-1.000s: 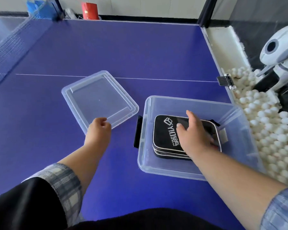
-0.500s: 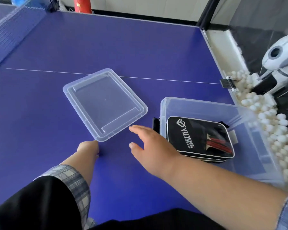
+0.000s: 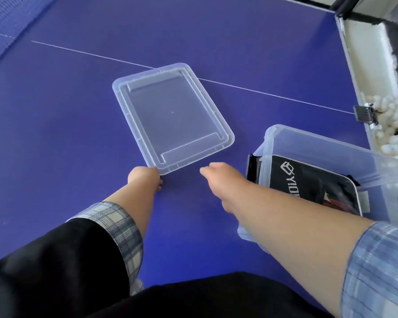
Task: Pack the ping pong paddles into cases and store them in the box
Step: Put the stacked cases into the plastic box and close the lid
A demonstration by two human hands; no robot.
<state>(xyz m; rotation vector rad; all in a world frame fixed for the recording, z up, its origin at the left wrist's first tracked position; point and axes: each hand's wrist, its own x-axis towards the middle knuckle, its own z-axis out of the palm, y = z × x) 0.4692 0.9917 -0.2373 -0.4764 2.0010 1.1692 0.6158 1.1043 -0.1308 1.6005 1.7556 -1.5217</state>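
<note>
Left hand (image 3: 145, 180): the fingers are curled under and meet the near-left corner of the lid (image 3: 172, 118). The knuckles face the camera and hide the fingertips, so whether they pinch the rim or only press against it cannot be told. The forearm runs up from the lower left, wrist straight, with a rolled plaid cuff over a black sleeve.

Right hand (image 3: 225, 182): the fingers are loosely extended and slightly spread, holding nothing. The fingertips point toward the near edge of the lid and stop just short of it, with bare table showing between. The palm faces down, close to the surface. The forearm enters from the lower right and crosses in front of the near-left corner of the box (image 3: 326, 145); its sleeve is blue plaid, pushed up past the wrist.

Lid: clear, faintly frosted plastic, rectangular with rounded corners, raised rim and moulded inner ridges. It lies flat on the table (image 3: 55, 134), rotated, its far corner over the white centre line.

Box: clear plastic tub, open at the top, to the right of the lid and apart from it, with a black latch on its left end. Inside lies a black paddle case (image 3: 313, 184) with white piping and a white logo.

Table: smooth blue matte surface. White balls (image 3: 391, 125) fill a tray beyond its right edge.
</note>
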